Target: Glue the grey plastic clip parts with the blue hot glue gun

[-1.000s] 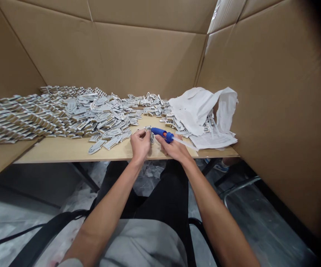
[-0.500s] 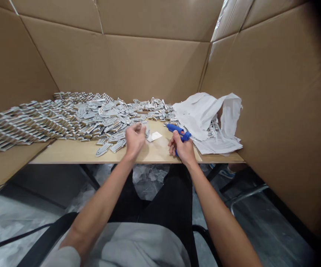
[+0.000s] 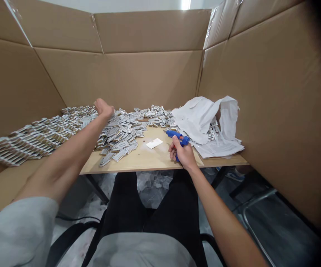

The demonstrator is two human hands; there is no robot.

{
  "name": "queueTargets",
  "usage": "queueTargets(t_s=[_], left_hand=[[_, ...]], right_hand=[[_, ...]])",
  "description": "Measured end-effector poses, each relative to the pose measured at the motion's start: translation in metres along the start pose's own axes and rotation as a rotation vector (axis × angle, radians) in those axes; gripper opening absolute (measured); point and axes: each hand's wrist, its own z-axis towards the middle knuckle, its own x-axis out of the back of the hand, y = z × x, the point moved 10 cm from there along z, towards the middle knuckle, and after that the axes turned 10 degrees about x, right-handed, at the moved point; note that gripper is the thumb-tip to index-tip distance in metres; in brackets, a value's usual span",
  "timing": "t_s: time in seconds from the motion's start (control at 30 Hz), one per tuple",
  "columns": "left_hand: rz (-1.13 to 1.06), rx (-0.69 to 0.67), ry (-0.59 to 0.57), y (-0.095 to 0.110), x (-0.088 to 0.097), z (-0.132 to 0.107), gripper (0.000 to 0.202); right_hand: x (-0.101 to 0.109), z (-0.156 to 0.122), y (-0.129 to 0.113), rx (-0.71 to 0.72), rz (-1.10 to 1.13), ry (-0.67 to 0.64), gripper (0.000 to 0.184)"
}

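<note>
My right hand [image 3: 184,155] is wrapped around a blue glue gun [image 3: 177,136], its nozzle pointing left over the table. My left hand [image 3: 104,108] reaches far forward over the back of the heap of flat grey-and-white pieces [image 3: 121,126]. Its fingers look curled inward, and what they hold, if anything, is hidden. Between the two hands a small white card [image 3: 154,143] lies flat on the wooden tabletop [image 3: 138,159].
Neat overlapping rows of similar pieces [image 3: 35,139] cover the left side. Crumpled white sheeting [image 3: 196,115] lies over more pieces at right. A cardboard wall [image 3: 154,78] encloses the back and sides. A metal chair frame [image 3: 246,218] stands at lower right.
My left hand has moved from beside the white card, where it held a grey piece, forward and left over the heap. My right hand still holds the glue gun. The view has tipped up.
</note>
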Motion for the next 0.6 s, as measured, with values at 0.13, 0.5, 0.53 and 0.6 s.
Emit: queueTargets(t_s=[0.13,0.5,0.53,0.6], left_hand=[[0.182,-0.138,0.049,0.016,-0.013,-0.026,0.040],[0.427,-0.683,-0.784,0.041,-0.175,-0.175,0.018],[0.411,-0.694,-0.799,0.042,-0.180,-0.181,0.024],[0.374,-0.732,-0.826,0.046,-0.188,-0.193,0.038]], right_hand=[[0.017,0.002,0.004,0.025,-0.058,0.114,0.051],[0.022,0.009,-0.012,0.210,-0.716,0.074,0.017],[0.010,0.009,-0.014,0.253,-0.698,-0.021,0.019],[-0.012,0.006,-0.017,0.315,-0.684,-0.188,0.020]])
